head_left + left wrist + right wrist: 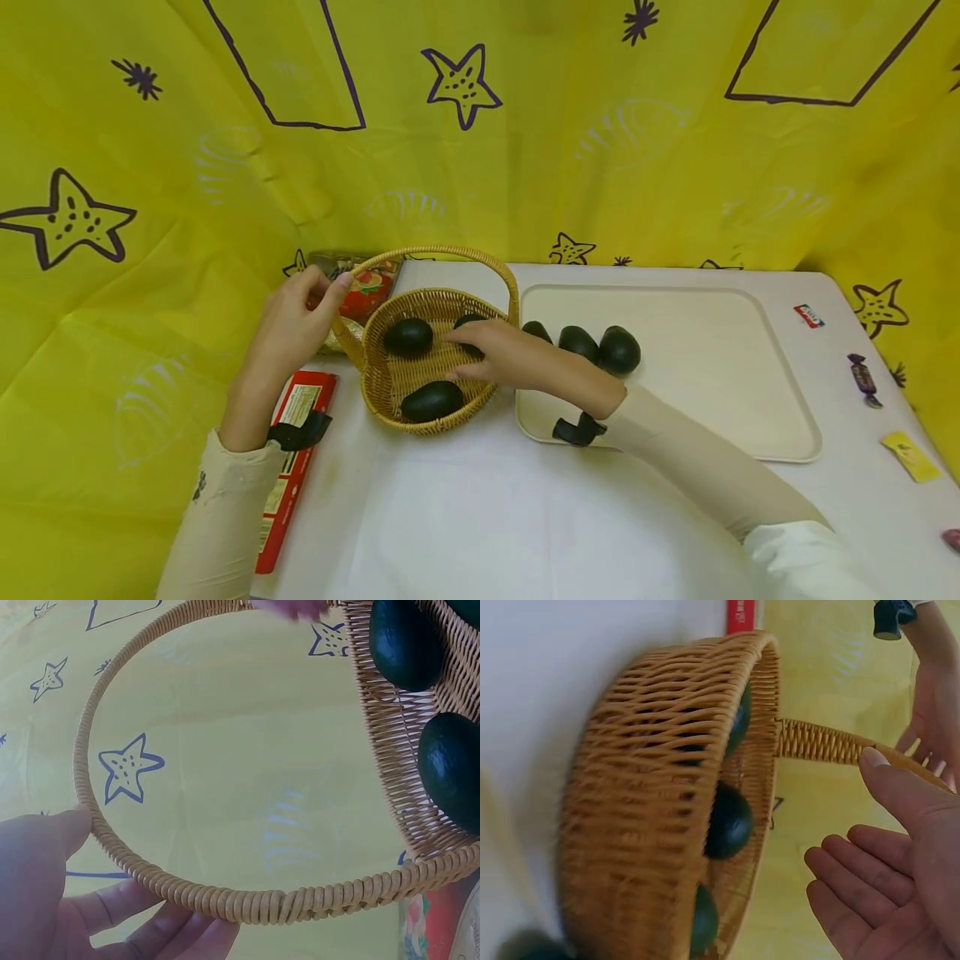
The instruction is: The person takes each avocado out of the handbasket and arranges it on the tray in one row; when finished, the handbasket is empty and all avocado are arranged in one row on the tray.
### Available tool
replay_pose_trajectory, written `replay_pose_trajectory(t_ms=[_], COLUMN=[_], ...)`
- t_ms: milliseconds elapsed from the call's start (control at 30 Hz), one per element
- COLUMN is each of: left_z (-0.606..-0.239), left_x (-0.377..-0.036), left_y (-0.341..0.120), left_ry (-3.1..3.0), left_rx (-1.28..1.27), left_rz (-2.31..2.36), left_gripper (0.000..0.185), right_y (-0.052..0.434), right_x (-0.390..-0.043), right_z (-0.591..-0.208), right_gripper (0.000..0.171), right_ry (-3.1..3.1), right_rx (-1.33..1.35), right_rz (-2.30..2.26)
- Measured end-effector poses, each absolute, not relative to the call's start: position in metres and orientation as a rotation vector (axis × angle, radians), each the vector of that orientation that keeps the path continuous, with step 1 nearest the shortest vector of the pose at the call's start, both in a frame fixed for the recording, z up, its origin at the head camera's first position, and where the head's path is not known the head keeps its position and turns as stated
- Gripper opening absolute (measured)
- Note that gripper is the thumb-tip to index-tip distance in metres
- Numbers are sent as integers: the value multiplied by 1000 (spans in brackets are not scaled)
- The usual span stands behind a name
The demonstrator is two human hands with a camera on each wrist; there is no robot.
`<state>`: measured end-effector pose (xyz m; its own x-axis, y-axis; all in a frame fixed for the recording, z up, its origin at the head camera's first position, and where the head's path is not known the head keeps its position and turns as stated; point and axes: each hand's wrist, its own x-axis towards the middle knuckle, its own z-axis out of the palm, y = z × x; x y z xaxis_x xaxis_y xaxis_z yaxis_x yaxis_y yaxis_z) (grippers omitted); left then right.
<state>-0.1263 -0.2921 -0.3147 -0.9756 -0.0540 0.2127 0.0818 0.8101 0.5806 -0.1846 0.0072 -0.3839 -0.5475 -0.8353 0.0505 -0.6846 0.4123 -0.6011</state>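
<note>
A wicker basket [390,375] with a tall arched handle [247,906] stands on the table and holds three dark green avocados [432,402]. My left hand [300,308] grips the handle on its left side, with the thumb on one face and the fingers curled behind it. Over the basket's right rim reaches my right hand [495,354], its fingers loosely extended and the palm bare in the right wrist view. It partly covers one avocado [467,322] inside the basket. Three more avocados [619,350] lie in a row at the left side of a cream tray [712,375].
Left of the basket lies a long red box [288,467], partly under the left forearm. A red package [367,292] sits behind the basket. Several small wrapped sweets [862,379] are scattered right of the tray. A yellow printed curtain [525,183] hangs behind the table.
</note>
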Motion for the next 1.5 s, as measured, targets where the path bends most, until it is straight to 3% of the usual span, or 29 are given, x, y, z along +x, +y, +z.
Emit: replay_pose_trajectory(t_ms=[300, 733, 967, 1300, 1500], left_z=[-311, -304, -302, -299, -301], left_x=[-128, -129, -131, -131, -131], left_y=[-293, -295, -298, -302, -302], left_ry=[-2791, -2831, -2862, -2909, -2920], left_rx=[-30, -35, -58, -95, -80], left_rz=[-916, -912, -898, -890, -886], left_gripper=[51, 51, 50, 49, 49], right_y=[-58, -118, -126, -124, -125], right_x=[-214, -248, -255, -252, -248], right_z=[-379, -388, -395, -402, -402], right_gripper=[56, 58, 52, 61, 53], right_ry=[2388, 2358, 2381, 2328, 2357], right_rx=[-1362, -1145, -1125, -1106, -1220], right_rz=[-799, -711, -632, -400, -310])
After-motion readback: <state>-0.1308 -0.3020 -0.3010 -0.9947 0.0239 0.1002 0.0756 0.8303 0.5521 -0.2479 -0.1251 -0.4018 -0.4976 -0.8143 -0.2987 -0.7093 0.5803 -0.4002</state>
